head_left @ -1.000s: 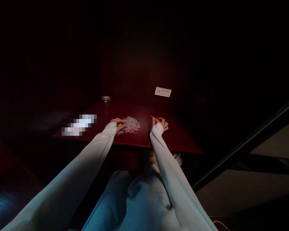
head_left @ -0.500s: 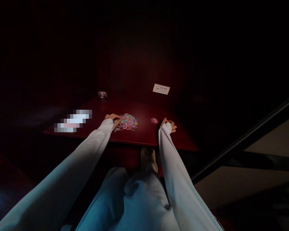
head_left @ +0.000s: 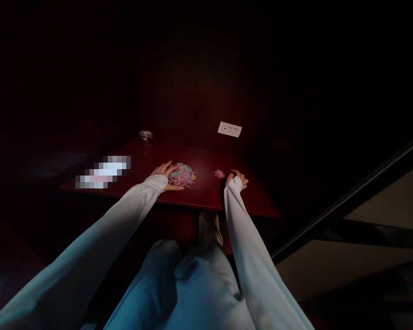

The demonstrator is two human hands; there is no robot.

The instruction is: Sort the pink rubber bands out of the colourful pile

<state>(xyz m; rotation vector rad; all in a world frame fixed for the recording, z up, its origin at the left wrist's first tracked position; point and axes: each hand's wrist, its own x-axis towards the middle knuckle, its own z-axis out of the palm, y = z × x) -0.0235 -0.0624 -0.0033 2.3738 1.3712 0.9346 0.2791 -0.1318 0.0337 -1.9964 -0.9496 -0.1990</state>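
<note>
Many small pastel loops lie in a pile [head_left: 183, 176] on the dark red tabletop [head_left: 206, 195]. At the pile's left side is my left hand [head_left: 167, 175], its thumb and fingers spread around the near and far edges. A much smaller pink heap [head_left: 219, 173] lies to the right of the pile. Just right of that heap, my right hand [head_left: 237, 177] rests on the table with its fingers curled. Whether anything is between its fingertips is too small to make out.
A clear lidded jar [head_left: 146, 137] stands at the table's back left. A pixelated bright item [head_left: 105, 172] lies at the left. Behind the table is a white socket panel [head_left: 230, 129]. A dark diagonal frame [head_left: 347, 197] runs along the right.
My left hand has opened from a closer finger pose and spread around the pile's left side, pressing it slightly more compact. My right hand has turned a little beside the pink heap.
</note>
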